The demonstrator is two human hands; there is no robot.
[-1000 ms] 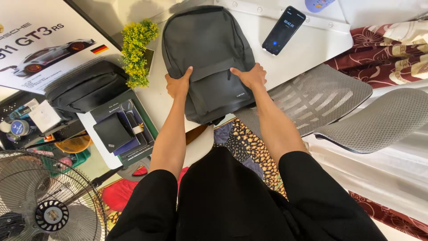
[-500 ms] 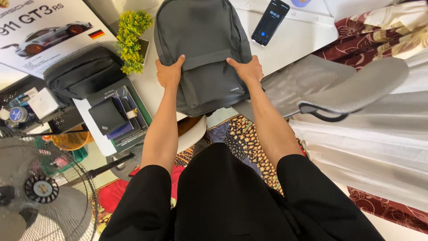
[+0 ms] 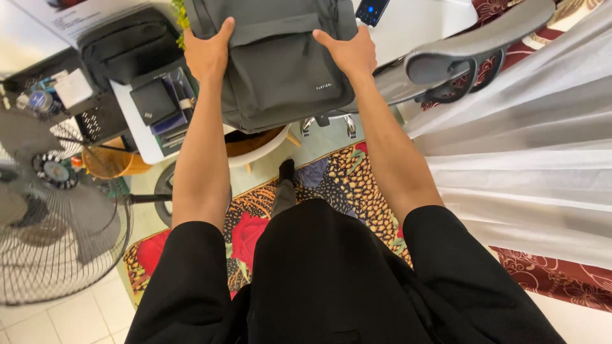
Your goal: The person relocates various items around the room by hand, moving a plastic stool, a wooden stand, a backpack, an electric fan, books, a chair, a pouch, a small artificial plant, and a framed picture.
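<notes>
Between both hands, at desk edge: grey backpack (image 3: 274, 70) held by its sides.
L hand (image 3: 205, 54) clamps the bag's left flank, thumb spread over the front just above the pocket seam, fingers wrapped out of sight behind; R hand (image 3: 349, 54) mirrors it on the other side. Bag sits tilted, its bottom overhanging the white desk (image 3: 408, 32), so I'd judge the grip should stay even on both sides w/ the weight kept level so it doesn't sag or swing. Just left of L hand: black pouch (image 3: 127, 44) and a tray of small dark items (image 3: 162, 105), so keep the bag clear of them. Beyond R hand: phone (image 3: 371, 9) and a grey mesh chair (image 3: 472, 48), near enough to snag a strap.
</notes>
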